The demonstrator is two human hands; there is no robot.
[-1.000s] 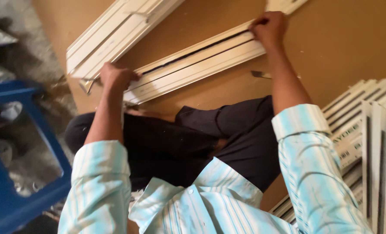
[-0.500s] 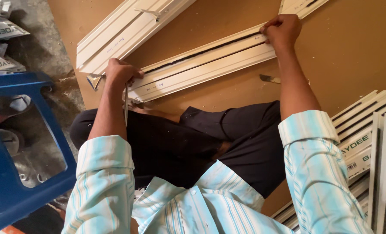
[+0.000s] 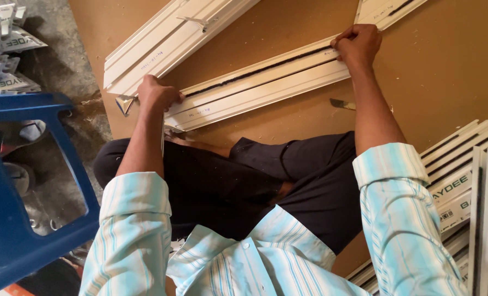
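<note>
- Head view: your left hand (image 3: 157, 94) clamps the white profile's (image 3: 255, 87) near end; your right hand (image 3: 358, 46) pinches the black seal strip (image 3: 266, 68) mid-board (image 3: 446, 77).
- Seal sits along the visible groove; the stretch beyond your right hand looks left to seat.

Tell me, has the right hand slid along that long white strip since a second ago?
Cannot tell. The right hand grips the white strip near its far end, as before; its change of place in the picture matches the brown board, so the camera moved.
</note>
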